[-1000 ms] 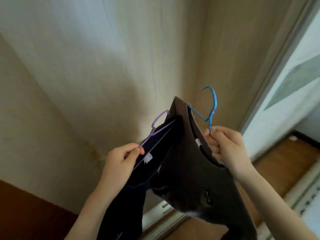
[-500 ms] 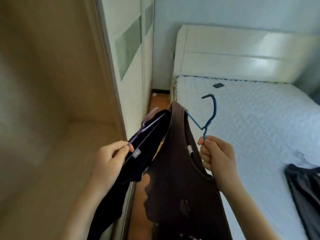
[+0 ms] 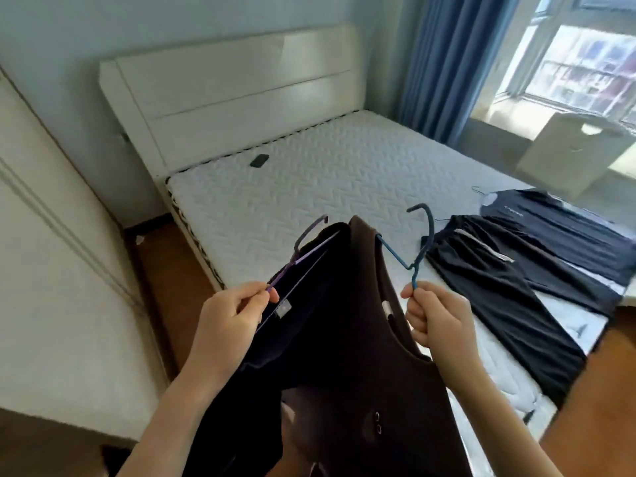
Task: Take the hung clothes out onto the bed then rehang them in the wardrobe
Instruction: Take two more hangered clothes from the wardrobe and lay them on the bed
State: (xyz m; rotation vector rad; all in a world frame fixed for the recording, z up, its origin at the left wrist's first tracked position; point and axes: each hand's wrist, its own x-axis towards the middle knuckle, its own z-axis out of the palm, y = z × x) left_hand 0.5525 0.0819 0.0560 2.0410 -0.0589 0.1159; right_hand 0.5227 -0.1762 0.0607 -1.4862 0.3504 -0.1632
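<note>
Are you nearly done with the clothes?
Not yet. Dark trousers and a black shirt lie on the bed. The left hand grips a purple hanger with dark clothing, the right hand a blue hanger with a brown top. Both need laying down, then everything gets rehung.

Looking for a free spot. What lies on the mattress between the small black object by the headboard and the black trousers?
In the head view, only bare mattress lies between the small black object and the black trousers.
</note>
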